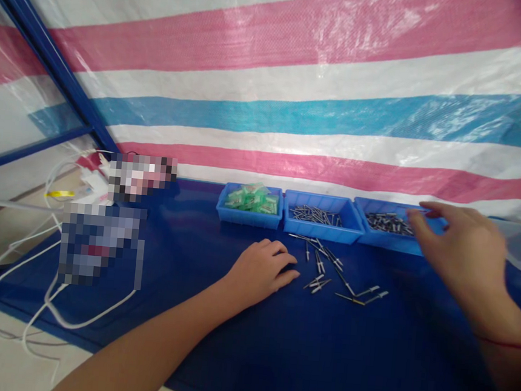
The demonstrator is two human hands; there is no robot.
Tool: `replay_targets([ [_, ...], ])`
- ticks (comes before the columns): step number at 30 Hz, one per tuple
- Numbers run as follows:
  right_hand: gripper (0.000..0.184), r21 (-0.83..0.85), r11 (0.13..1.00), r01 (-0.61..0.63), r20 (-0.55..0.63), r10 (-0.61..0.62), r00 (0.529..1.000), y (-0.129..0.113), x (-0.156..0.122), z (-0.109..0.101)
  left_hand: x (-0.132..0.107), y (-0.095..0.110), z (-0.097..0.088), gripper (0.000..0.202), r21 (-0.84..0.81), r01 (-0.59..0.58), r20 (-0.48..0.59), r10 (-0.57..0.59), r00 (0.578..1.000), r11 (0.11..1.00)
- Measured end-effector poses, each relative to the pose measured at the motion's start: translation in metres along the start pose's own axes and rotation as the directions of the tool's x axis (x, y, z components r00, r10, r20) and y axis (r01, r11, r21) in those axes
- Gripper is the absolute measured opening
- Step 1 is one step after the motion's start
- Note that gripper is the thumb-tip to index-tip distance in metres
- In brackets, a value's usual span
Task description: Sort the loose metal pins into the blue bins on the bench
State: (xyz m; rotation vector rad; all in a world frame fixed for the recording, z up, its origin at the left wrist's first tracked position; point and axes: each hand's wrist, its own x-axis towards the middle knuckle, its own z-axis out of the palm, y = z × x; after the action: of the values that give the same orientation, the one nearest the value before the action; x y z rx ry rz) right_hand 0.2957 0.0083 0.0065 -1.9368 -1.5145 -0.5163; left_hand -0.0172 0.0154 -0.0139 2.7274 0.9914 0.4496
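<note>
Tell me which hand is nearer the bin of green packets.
Left. The left hand rests on the table in front of the green-packet bin; the right hand is farther off, by the rightmost blue bin.

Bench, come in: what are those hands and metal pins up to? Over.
Left hand rests on blue table, beside loose metal pins. Right hand at right-hand bin, grip unclear. In the way: right hand partly hides that bin.

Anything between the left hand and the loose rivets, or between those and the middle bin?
Nothing visible between the left hand and the loose rivets, just tabletop. Toward the middle bin, only its front wall stands in the way; the right hand is aside, at the right bin.
</note>
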Motion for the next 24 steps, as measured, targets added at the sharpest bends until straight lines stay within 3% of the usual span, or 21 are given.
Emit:
replay_targets([
  [3,0.042,-0.053,0.997,0.059,0.0,-0.059,0.998,0.002,-0.001,0.004,-0.001,0.001,-0.005,0.032,-0.008,-0.019,0.008,0.019,1.0,1.0],
  [8,0.034,0.079,0.983,0.165,0.02,-0.167,0.986,-0.033,-0.013,-0.009,-0.007,0.005,-0.017,0.044,0.005,0.007,0.068,-0.007,0.998,1.0],
  [12,0.023,0.227,0.927,0.3,0.021,-0.312,0.95,-0.062,-0.025,-0.012,-0.008,0.004,-0.017,0.026,0.019,-0.024,0.141,0.021,0.99,1.0],
  [16,0.015,0.368,0.846,0.385,0.09,-0.445,0.891,-0.082,-0.038,-0.007,-0.005,0.0,-0.01,0.018,0.023,-0.017,0.136,0.014,0.991,1.0],
  [20,0.015,0.487,0.804,0.342,0.187,-0.478,0.858,-0.098,-0.051,-0.007,-0.002,-0.002,-0.009,0.016,-0.039,0.02,0.112,-0.016,0.994,0.999],
  [22,0.014,0.559,0.779,0.284,0.226,-0.473,0.852,-0.104,-0.056,-0.009,-0.001,0.0,-0.011,0.015,-0.197,0.059,0.063,-0.048,0.997,0.979],
  [24,0.015,0.646,0.739,0.19,0.282,-0.462,0.841,-0.11,-0.06,-0.01,0.0,0.003,-0.011,0.016,-0.425,0.124,0.014,-0.131,0.991,0.897],
])
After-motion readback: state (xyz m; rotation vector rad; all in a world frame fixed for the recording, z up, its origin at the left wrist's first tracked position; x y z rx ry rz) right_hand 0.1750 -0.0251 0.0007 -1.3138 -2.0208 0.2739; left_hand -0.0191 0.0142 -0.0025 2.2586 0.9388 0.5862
